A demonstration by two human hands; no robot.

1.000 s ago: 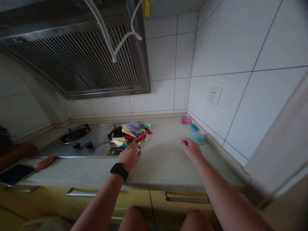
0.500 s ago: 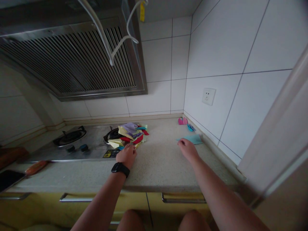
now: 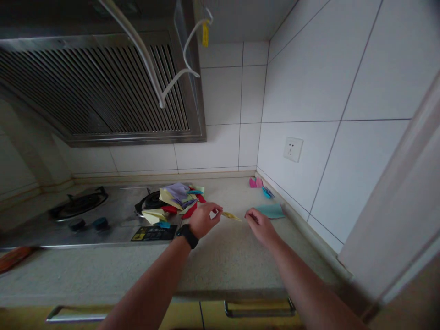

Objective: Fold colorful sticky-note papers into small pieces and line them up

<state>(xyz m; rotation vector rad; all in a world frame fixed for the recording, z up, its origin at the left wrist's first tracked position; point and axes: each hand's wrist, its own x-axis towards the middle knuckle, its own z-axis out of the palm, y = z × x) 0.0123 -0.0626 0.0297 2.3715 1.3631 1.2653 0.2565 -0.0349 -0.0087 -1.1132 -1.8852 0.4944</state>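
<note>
My left hand (image 3: 203, 220), with a black watch on its wrist, pinches a yellow paper piece (image 3: 229, 215) and holds it just above the counter (image 3: 223, 256). My right hand (image 3: 260, 224) hovers close to the far tip of that yellow piece, fingers loosely curled and holding nothing. A pile of coloured paper pieces (image 3: 177, 201) lies on the right burner of the gas hob, just left of my left hand. A light blue sheet (image 3: 271, 210) rests on the counter beyond my right hand.
Small pink folded papers (image 3: 255, 182) and a small blue folded piece (image 3: 266, 192) sit in the back corner by the tiled wall. A range hood (image 3: 103, 91) hangs over the hob (image 3: 79, 220). A wall socket (image 3: 293, 149) is at right. Drawer handles run below the counter edge.
My left hand has lifted a yellow paper piece out of the pile and carried it right toward my right hand. My right hand has drawn in from the blue sheet. The view tilted down.
</note>
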